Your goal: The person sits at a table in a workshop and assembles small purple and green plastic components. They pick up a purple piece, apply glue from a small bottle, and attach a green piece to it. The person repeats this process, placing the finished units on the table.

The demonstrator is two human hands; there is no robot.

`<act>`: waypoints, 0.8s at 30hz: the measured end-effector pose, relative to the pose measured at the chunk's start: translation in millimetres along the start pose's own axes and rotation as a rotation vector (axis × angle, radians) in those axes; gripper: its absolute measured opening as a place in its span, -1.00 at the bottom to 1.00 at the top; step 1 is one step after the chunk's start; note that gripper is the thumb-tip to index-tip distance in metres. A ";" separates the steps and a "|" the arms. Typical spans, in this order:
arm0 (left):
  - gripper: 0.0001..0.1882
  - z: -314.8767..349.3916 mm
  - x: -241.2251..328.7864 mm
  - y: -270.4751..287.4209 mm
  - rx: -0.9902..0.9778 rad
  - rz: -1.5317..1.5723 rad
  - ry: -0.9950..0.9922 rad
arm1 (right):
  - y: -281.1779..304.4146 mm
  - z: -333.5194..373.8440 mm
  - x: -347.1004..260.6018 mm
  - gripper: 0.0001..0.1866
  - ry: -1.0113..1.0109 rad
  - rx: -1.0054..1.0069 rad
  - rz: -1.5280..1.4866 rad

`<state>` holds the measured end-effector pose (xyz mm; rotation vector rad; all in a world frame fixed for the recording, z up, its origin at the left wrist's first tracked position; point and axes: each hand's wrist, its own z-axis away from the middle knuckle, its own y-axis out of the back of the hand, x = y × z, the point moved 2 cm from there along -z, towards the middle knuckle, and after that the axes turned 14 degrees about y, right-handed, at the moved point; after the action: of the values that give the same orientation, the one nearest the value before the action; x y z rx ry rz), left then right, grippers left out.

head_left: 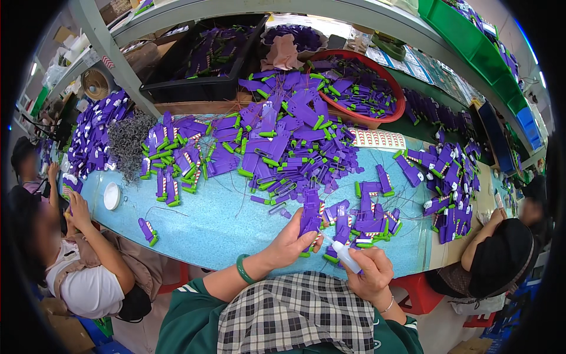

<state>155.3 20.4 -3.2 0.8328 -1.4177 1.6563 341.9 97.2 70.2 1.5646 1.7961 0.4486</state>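
Observation:
My left hand [286, 243], with a green bangle on its wrist, grips a purple plastic piece [311, 213] upright above the table's near edge. Closed around a small white squeeze bottle [346, 256] is my right hand [372, 272]; the bottle's narrow tip points up and left toward the purple piece. Whether the tip touches it I cannot tell. Just beyond my hands lie several purple pieces with green ends and red-and-white striped stickers [372, 221]. A large heap of purple and green pieces [283, 138] covers the middle of the table.
A red basin [402, 97] and a black tray [230, 88] hold more pieces at the back. A striped sticker sheet [377, 138] lies near the basin. Tangled grey wire [131, 144] and a white lid [112, 196] are left. Co-workers sit on both sides; a shelf frame [247, 13] crosses overhead.

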 end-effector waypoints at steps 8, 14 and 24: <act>-0.58 -1.0 -1.8 -4.8 0.287 -0.206 -0.069 | -0.4 0.6 -1.8 -0.55 0.001 0.040 -0.009; -0.55 0.8 -5.2 -6.3 0.388 -0.426 -0.103 | -3.2 -3.5 -2.5 -0.56 0.017 0.040 -0.038; -0.44 1.6 -11.8 -1.3 0.458 -0.769 -0.255 | -3.6 -2.8 -2.7 -0.55 0.013 -0.002 -0.014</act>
<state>162.0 17.2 -12.6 1.6489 -0.6956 1.2860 337.4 94.4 70.5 1.5499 1.8150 0.4546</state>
